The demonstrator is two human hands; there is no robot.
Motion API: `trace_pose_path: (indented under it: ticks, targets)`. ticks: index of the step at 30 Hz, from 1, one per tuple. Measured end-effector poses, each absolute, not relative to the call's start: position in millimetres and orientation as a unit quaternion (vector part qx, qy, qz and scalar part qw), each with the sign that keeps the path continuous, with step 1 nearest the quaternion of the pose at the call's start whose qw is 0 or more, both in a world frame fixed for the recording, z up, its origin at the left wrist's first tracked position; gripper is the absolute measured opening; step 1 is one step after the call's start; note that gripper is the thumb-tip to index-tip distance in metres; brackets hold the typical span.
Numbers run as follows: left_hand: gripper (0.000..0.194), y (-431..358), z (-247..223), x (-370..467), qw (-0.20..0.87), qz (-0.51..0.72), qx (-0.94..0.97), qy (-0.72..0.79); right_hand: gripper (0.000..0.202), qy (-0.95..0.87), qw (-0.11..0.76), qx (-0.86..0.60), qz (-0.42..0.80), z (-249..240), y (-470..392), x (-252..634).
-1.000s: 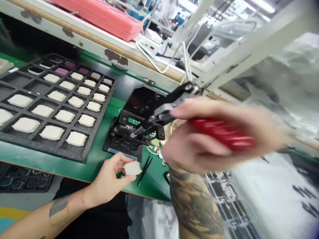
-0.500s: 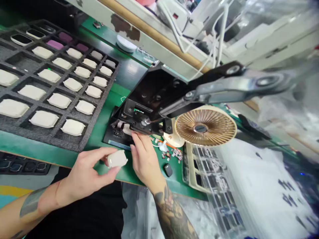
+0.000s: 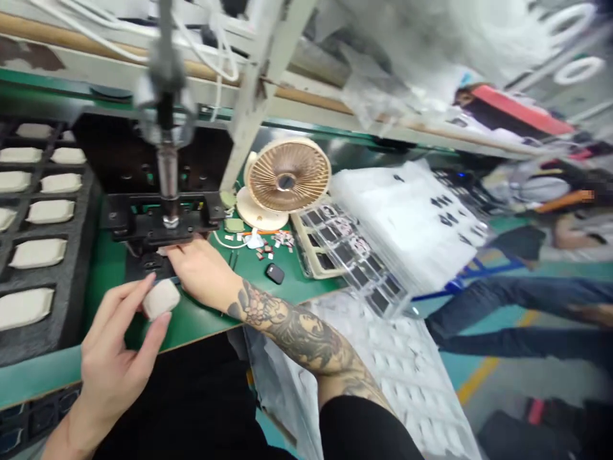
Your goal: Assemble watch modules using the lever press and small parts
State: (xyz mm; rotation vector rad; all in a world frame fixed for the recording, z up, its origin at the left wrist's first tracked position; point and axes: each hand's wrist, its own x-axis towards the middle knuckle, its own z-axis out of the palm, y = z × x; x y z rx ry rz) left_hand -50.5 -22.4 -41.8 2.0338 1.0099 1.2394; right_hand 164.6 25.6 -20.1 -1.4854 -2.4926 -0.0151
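Note:
Between thumb and fingers, my left hand grips a white rounded-square casing just in front of the press. My right hand reaches in under the head of the black press. Its fingertips are hidden there, close to a small pale part that hardly shows. At the left, a dark grey foam tray has similar white casings in its compartments.
Right of the press, a cream fan stands on the green table. Near it lie a small black case, scattered small pieces and a compartment tray. A metal post rises behind. Another person is at the far right.
The view has swung to the right, so the press and foam tray appear farther left. The left hand still grips the white casing; the right hand stays at the press.

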Motion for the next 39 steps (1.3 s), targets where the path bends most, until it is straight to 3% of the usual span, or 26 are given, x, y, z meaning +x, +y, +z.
trace_pose_path:
  ticks: [4,8,14,18,22,27,32,39]
  targets:
    - [0.045,-19.5,-47.7,-51.8,0.338,0.469,0.723,0.378,0.041,-0.836,0.187,-0.516,-0.018,-10.1,7.8,167.7]
    - [0.034,-16.5,-46.9,-51.8,0.430,0.436,0.703,0.362,0.030,-0.831,0.245,-0.499,-0.019,-0.2,-10.5,181.5]
    - [0.051,-14.9,-36.3,-33.8,0.533,0.410,0.596,0.438,0.025,-0.751,0.298,-0.588,-0.018,11.3,-50.8,235.2]
    - [0.053,-14.6,-36.8,-27.3,0.571,0.413,0.560,0.435,0.021,-0.674,0.237,-0.699,-0.012,0.0,-81.3,285.9]
    - [0.041,-17.9,-42.8,-31.0,0.580,0.391,0.561,0.443,0.022,-0.585,0.137,-0.790,-0.121,-11.0,-99.5,334.6]
    - [0.038,-22.3,-43.6,-32.0,0.572,0.408,0.541,0.463,0.025,-0.526,0.186,-0.813,-0.168,-3.7,-131.6,383.5]
    - [0.038,-24.5,-45.1,-33.0,0.554,0.407,0.567,0.455,0.031,-0.460,0.086,-0.867,-0.172,1.0,-151.4,438.6]
    - [0.038,-25.3,-54.5,-36.3,0.517,0.363,0.618,0.468,0.044,-0.443,0.100,-0.874,-0.174,16.9,-122.8,503.0]
